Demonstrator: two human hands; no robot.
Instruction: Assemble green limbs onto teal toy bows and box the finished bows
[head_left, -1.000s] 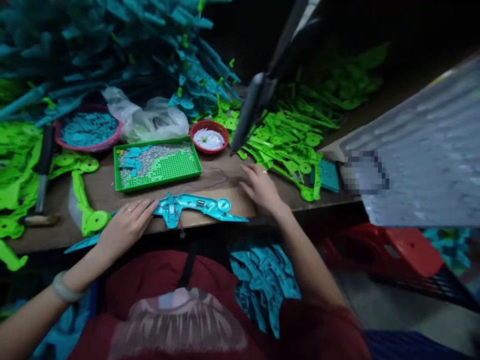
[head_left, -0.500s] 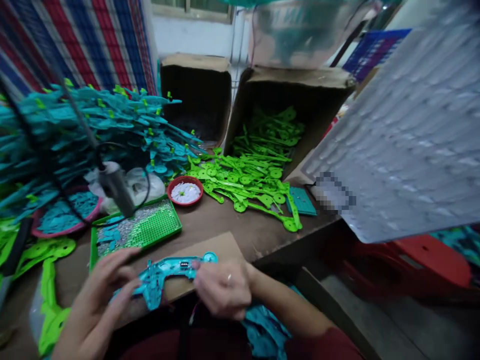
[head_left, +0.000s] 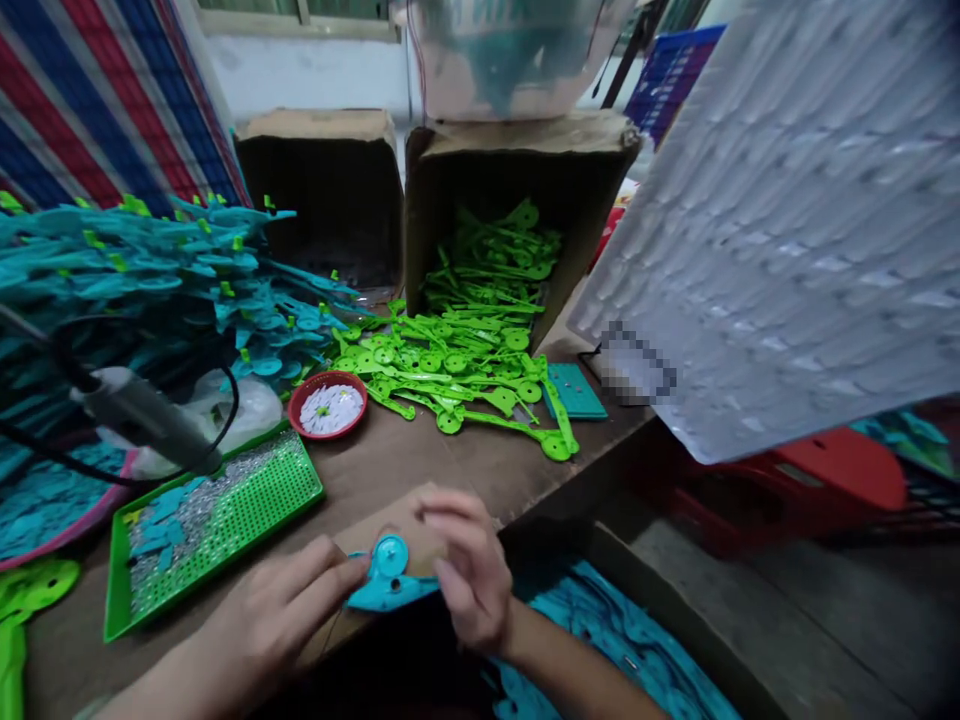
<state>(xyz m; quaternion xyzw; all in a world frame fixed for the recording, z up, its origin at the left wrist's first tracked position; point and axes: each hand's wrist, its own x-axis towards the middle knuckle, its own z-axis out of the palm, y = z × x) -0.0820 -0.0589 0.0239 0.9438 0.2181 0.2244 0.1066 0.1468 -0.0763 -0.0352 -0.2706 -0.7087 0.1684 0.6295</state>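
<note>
One turquoise plastic part (head_left: 382, 598), bearing a round disc and a small dark hole, lies on a brown cardboard sheet (head_left: 371, 522) at the tabletop's (head_left: 409, 450) near edge, between the hands. The left hand (head_left: 274, 605) hides its left end; grip cannot be told. The right hand (head_left: 476, 575), thumb and fingers apart, is at its right tip; contact is unclear.
</note>
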